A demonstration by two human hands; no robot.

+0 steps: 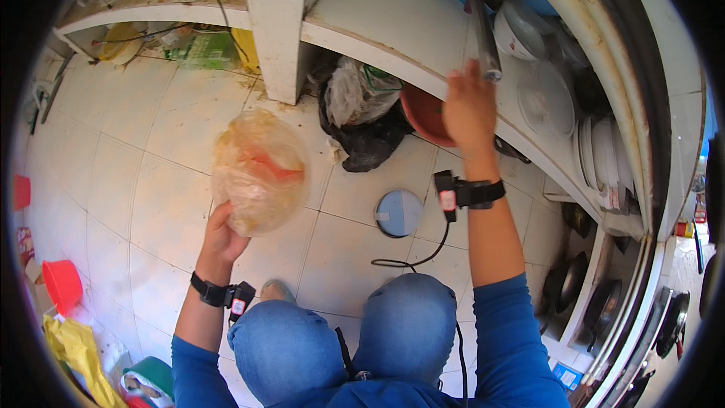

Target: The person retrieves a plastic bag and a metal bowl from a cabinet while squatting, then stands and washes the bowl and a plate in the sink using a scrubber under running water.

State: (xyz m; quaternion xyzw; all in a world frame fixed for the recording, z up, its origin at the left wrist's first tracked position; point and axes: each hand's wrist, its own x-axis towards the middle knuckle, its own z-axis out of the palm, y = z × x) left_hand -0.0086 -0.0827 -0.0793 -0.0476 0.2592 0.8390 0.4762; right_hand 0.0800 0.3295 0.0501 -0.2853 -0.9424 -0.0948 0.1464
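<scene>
My left hand (226, 235) grips the lower edge of a clear plastic bag (257, 181). The bag is bulky and rounded, with yellowish matter and a red strip showing through; its exact contents cannot be told. My right hand (469, 110) is slightly blurred, with extended fingers and nothing visible in it. It hovers by the front edge of the white tiled shelf (391, 28), right beside the end of a metal tube (488, 62). Whether the fingers touch the tube is unclear. Below, on the floor, lies a round, flat, blue-and-white object (399, 213).
Under the shelf are a black plastic bag (374, 147) and a reddish-brown basin (425, 116). White bowls (518, 31), a clear round lid (545, 99) and stacked plates (603, 153) stand on the shelf. Pans (569, 280) sit lower right. A red bucket (61, 286) is at left.
</scene>
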